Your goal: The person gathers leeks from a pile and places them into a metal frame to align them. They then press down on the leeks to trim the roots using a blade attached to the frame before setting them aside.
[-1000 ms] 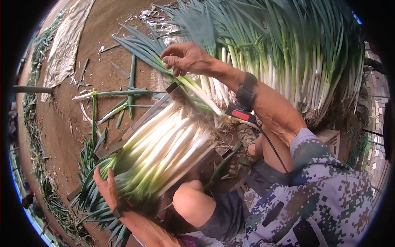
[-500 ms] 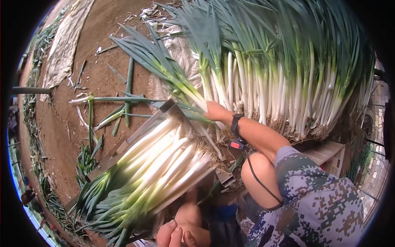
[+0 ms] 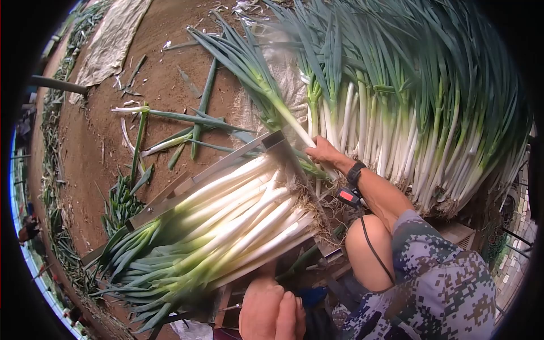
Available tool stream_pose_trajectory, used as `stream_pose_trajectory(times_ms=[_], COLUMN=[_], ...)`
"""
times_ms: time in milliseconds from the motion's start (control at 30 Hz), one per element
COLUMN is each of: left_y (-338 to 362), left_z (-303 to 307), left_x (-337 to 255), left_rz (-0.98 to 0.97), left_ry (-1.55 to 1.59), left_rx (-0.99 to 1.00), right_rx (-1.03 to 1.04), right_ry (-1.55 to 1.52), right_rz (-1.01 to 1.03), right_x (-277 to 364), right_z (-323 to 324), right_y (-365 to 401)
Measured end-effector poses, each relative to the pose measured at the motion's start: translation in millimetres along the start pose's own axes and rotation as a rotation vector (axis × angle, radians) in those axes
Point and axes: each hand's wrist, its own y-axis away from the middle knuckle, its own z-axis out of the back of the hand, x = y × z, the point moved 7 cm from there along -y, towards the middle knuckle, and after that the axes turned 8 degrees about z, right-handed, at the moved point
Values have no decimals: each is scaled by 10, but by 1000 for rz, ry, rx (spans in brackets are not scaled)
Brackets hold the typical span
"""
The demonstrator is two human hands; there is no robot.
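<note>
– Green tops and white shanks fill our head view. Our right hand (image 3: pixel 324 152) is at the far corner of the metal frame (image 3: pixel 226 163), with its fingers clamped round one leek (image 3: pixel 283 113).

– Yep. That leek runs from the frame's corner out over the sacking (image 3: pixel 292 85), and its leaves fan out well beyond the frame.

– Inside the frame we've got the bundle (image 3: pixel 238 218) lying flat. Roots are at the end by our right hand, green tips spill out the other end.

– And the big pile (image 3: pixel 408 130) is stacked just past the frame's root end, roots towards us.

– Our left hand (image 3: pixel 272 309) is on the near side of the frame, apart from it. The fingers are pressed together, and we can't tell if they've got hold of anything.

– There's a black strap (image 3: pixel 355 171) on our right wrist. A small black-and-red device (image 3: pixel 347 196) hangs under it, near the frame's root end.

– Loose leaves (image 3: pixel 170 117) lie on the dirt on the far side of the frame, and a pale tarp (image 3: pixel 107 45) sits well beyond them.
</note>
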Motion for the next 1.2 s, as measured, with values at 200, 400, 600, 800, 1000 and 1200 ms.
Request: stream_pose_trajectory(times_ms=[200,400,600,800,1000,1200], left_y=[89,237,358,460,602,765], left_z=[-128,-179,-61,393,1087,529], left_x=[-132,-226,-205,41,839,2453], left_rz=[-75,-138,-174,-89,36,329], left_ry=[88,141,166,248,-136,-431], left_rx=[-3,-88,-160,-270,-492,-192], right_rx=[217,212,284,465,718,389], right_ry=[-238,-271,-319,-172,345,766], right_rz=[286,350,512,690,890,1144], right_x=[1076,2304,2959,3306,3215,2569], right_z=[474,733,379,-249,-971,-1347], right_y=[463,1685,2617,2923,2618,1917])
